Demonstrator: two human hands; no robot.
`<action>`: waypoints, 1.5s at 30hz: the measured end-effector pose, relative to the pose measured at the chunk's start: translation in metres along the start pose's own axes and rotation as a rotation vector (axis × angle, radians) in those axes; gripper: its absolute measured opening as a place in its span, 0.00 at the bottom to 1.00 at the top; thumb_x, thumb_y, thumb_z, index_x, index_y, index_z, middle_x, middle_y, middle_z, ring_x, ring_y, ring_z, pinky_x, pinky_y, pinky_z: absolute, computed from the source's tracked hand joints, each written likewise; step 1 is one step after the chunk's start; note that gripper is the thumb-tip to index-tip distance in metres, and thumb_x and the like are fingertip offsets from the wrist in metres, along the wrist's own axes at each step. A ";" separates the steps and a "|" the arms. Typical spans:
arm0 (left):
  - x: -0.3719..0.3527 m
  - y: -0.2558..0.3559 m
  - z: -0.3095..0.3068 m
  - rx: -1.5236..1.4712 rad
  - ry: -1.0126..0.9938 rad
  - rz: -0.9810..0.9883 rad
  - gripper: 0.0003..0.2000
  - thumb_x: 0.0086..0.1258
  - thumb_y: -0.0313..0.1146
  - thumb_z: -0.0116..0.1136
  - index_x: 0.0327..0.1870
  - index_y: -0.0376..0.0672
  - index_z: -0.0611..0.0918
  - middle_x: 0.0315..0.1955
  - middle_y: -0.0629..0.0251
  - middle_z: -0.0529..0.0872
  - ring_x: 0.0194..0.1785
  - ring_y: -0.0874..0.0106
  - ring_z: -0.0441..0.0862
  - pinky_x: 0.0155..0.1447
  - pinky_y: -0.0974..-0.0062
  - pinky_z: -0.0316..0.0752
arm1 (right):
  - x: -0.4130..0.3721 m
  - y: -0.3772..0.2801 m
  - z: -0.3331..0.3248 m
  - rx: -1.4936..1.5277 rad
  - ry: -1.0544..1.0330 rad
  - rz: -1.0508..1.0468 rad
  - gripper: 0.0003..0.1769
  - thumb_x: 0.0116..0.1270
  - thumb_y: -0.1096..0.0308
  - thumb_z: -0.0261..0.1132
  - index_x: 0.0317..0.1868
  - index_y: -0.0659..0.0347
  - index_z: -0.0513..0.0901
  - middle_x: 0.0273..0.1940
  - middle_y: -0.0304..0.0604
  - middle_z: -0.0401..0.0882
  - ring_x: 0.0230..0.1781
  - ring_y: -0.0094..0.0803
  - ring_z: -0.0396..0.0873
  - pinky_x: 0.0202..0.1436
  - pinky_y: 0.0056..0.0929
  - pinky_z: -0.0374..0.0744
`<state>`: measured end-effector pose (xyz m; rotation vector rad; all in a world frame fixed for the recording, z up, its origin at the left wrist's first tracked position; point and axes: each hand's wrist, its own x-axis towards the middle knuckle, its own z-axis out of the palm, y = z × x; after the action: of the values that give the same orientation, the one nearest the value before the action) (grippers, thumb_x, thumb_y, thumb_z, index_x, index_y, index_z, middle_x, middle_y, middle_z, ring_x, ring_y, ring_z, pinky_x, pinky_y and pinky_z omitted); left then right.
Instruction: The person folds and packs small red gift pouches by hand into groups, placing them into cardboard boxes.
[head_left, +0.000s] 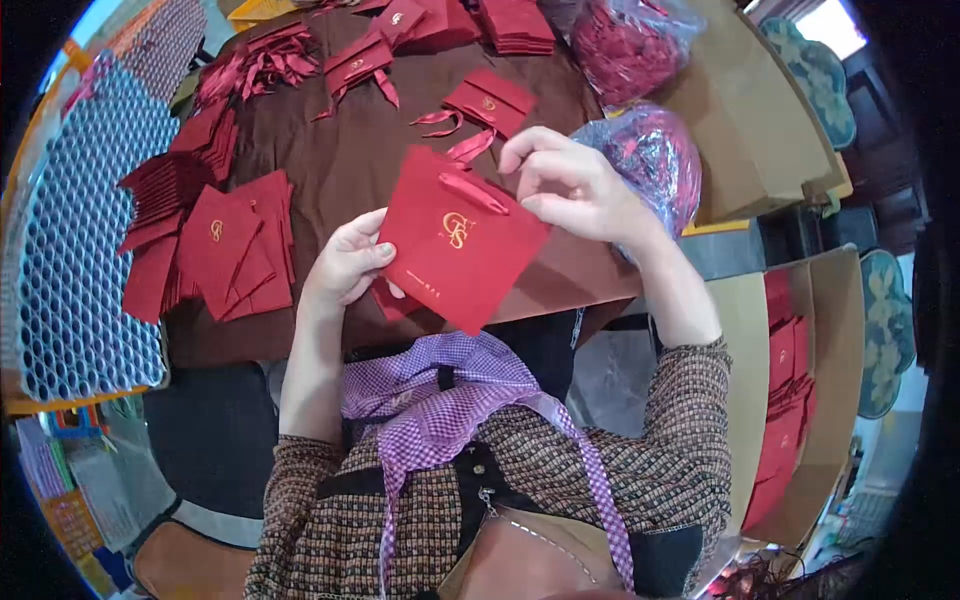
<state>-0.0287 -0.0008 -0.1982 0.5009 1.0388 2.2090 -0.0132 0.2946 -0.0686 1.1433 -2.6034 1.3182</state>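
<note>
A red paper bag (425,255) with a gold logo and a red ribbon handle (472,192) is held tilted over the near part of the table. My left hand (350,258) grips its left edge, thumb on the front. Near the bag's upper right corner is my right hand (570,185), its fingers curled and the thumb close to the bag's edge; whether it pinches anything is too small to tell. Just beyond the bag lies a small red pouch (490,103) with loose ribbons. Part of another red piece shows under the held bag.
Stacks of red bags (235,245) lie at the left beside a blue mesh (85,230). Red ribbons (265,62) and more pouches (357,65) are at the back. Plastic-wrapped bundles (650,165) sit at the right, near cardboard boxes (835,370), one holding red bags.
</note>
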 end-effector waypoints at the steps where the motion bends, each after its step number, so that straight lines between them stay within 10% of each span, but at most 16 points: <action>1: 0.000 0.000 0.000 -0.002 0.008 0.012 0.27 0.66 0.26 0.58 0.66 0.30 0.65 0.50 0.54 0.80 0.39 0.69 0.84 0.30 0.75 0.83 | 0.000 -0.003 -0.001 -0.045 0.005 0.017 0.03 0.53 0.77 0.61 0.29 0.64 0.75 0.44 0.43 0.74 0.45 0.34 0.74 0.47 0.29 0.73; 8: -0.007 -0.007 0.003 0.013 0.060 0.011 0.26 0.66 0.26 0.57 0.65 0.31 0.66 0.49 0.54 0.81 0.37 0.68 0.85 0.30 0.73 0.85 | -0.004 0.004 -0.008 -0.387 -0.149 -0.001 0.05 0.56 0.74 0.65 0.31 0.63 0.77 0.44 0.43 0.74 0.47 0.40 0.73 0.51 0.35 0.72; 21: -0.018 0.002 0.045 0.324 0.279 0.017 0.23 0.70 0.22 0.49 0.66 0.32 0.65 0.53 0.58 0.79 0.42 0.74 0.82 0.36 0.77 0.83 | 0.019 0.004 0.056 -0.739 0.331 -0.128 0.13 0.48 0.67 0.72 0.30 0.58 0.76 0.34 0.39 0.72 0.38 0.39 0.72 0.45 0.37 0.67; 45: -0.029 -0.009 0.025 0.306 0.391 0.268 0.21 0.70 0.21 0.50 0.65 0.31 0.67 0.53 0.57 0.80 0.50 0.70 0.81 0.45 0.71 0.83 | -0.006 0.011 0.013 -0.089 0.166 -0.132 0.08 0.57 0.76 0.65 0.38 0.61 0.84 0.38 0.41 0.77 0.43 0.35 0.74 0.48 0.31 0.72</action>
<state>0.0102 -0.0031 -0.1916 0.3606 1.6132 2.4559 -0.0117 0.2930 -0.0864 1.1185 -2.4000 1.2030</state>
